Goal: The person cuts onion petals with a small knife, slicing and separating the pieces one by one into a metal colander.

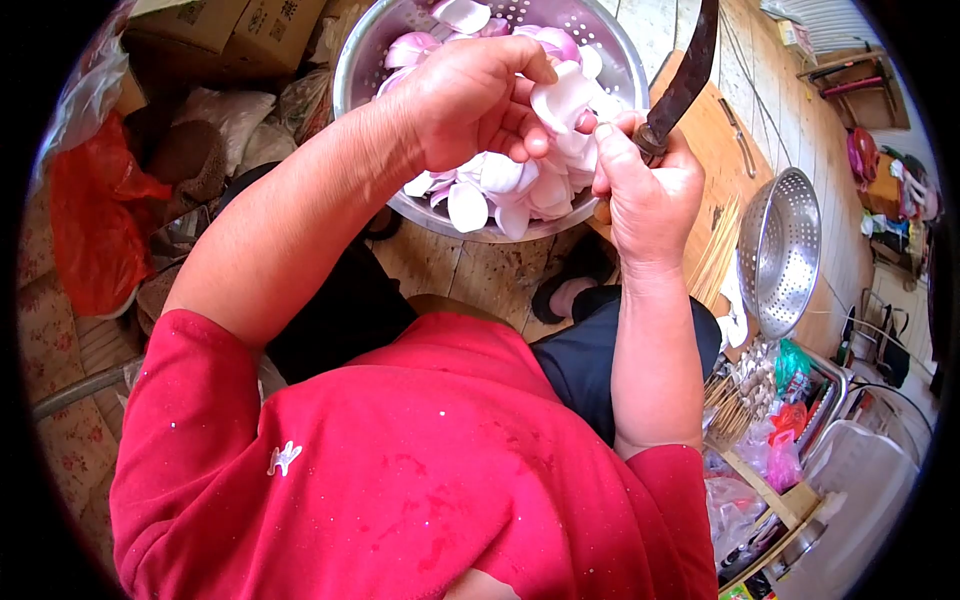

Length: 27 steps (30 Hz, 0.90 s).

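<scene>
My left hand (465,105) pinches a pale onion piece (562,98) between thumb and fingers, over a metal colander (352,75). Close beside it, my right hand (652,195) is wrapped round the handle of a knife (690,78), whose dark, curved blade points up and away. The right thumb and fingertip also meet at the edge of the white onion layers, partly hidden by the fingers. Below both hands, the colander holds many loose white and purple onion pieces (468,207).
To the right are a wooden board (722,125), thin wooden skewers (716,255) and a second metal colander (782,255). Filled skewers (748,385) lie lower right among plastic bags. A red bag (95,215) and cardboard boxes (238,35) stand on the left.
</scene>
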### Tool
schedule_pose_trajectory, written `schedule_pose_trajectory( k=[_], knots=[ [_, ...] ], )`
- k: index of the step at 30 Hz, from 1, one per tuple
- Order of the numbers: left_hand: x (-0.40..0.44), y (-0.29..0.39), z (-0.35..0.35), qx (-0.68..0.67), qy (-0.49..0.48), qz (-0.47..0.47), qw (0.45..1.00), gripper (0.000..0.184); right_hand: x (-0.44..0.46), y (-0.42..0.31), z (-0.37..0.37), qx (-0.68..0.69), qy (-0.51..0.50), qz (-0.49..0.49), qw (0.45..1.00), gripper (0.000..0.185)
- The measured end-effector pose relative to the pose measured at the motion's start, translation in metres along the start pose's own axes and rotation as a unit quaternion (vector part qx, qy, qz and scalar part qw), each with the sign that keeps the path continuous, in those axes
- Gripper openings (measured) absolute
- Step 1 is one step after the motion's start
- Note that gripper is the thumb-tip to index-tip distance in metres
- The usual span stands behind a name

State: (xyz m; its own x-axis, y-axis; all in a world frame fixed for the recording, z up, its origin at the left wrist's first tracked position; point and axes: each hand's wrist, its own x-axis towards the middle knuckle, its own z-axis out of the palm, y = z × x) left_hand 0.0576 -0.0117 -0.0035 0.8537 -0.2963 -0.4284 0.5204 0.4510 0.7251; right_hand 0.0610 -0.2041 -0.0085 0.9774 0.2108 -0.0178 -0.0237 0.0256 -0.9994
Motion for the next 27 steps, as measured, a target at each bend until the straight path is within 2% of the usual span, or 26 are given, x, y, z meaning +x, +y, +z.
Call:
schedule_pose_trajectory(
  k=[2,4,5,7,10,14,17,19,27],
  knots=[
    [0.001,-0.001,-0.001,-0.015,-0.007,-0.003,1.000,0.028,0.000,0.001,0.001,-0.005,-0.001,-0.002,1.000,0.012],
    [-0.001,0.000,0.002,-0.025,0.006,-0.004,1.000,0.027,-0.001,0.001,0.004,-0.047,-0.009,-0.072,0.996,0.016],
    [0.001,-0.002,0.000,-0.025,0.007,-0.005,1.000,0.027,0.000,0.003,0.003,-0.047,-0.009,-0.071,0.996,0.016],
    [0.005,-0.005,-0.005,-0.025,-0.021,0.001,0.999,0.025,0.002,0.008,-0.003,-0.185,-0.052,-0.203,0.960,0.020],
    [-0.002,-0.002,0.002,0.023,-0.033,-0.008,0.999,0.026,0.002,0.003,-0.008,-0.231,-0.070,-0.194,0.951,0.016],
    [0.000,-0.006,0.001,-0.001,-0.073,-0.028,0.997,0.029,0.003,-0.004,-0.014,-0.263,-0.096,-0.201,0.939,0.012],
    [0.001,-0.006,0.004,0.018,-0.065,-0.056,0.996,0.034,0.003,-0.005,-0.014,-0.289,-0.109,-0.212,0.927,0.011],
    [-0.002,-0.006,0.007,0.017,-0.067,-0.053,0.996,0.032,0.005,-0.001,-0.013,-0.261,-0.093,-0.257,0.926,0.014],
    [0.000,-0.012,0.007,0.019,-0.080,-0.077,0.994,0.030,0.001,0.004,-0.014,-0.244,-0.060,-0.190,0.949,0.012]
  ],
)
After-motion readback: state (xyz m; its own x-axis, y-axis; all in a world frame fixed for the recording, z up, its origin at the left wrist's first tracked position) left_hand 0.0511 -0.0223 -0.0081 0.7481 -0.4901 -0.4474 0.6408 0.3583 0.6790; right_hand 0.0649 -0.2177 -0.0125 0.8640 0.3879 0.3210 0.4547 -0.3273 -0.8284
